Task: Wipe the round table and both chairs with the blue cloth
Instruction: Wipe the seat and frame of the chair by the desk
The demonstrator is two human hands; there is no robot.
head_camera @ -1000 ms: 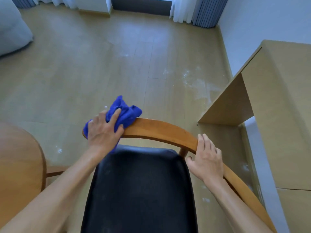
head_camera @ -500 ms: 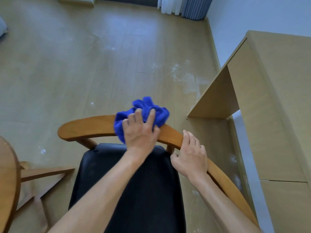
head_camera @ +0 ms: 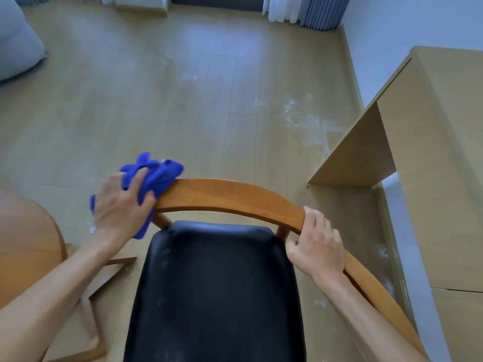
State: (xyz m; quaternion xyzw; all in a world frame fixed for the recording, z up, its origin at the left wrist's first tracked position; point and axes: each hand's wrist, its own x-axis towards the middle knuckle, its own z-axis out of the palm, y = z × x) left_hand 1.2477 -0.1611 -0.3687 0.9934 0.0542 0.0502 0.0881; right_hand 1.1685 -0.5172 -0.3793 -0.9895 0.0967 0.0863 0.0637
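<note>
A chair with a curved wooden back rail and a black padded seat stands right below me. My left hand grips the bunched blue cloth and presses it on the left end of the rail. My right hand grips the rail on its right side, fingers curled over the top. The edge of the round wooden table shows at the left.
A light wooden desk stands close on the right, with a white strip beside it. Wooden legs lie low on the floor at the left. The wood floor ahead has white smudges. A grey cushion sits far left.
My left hand has slid the blue cloth from the middle of the rail back to its left end. My right hand keeps its hold on the rail's right side.
</note>
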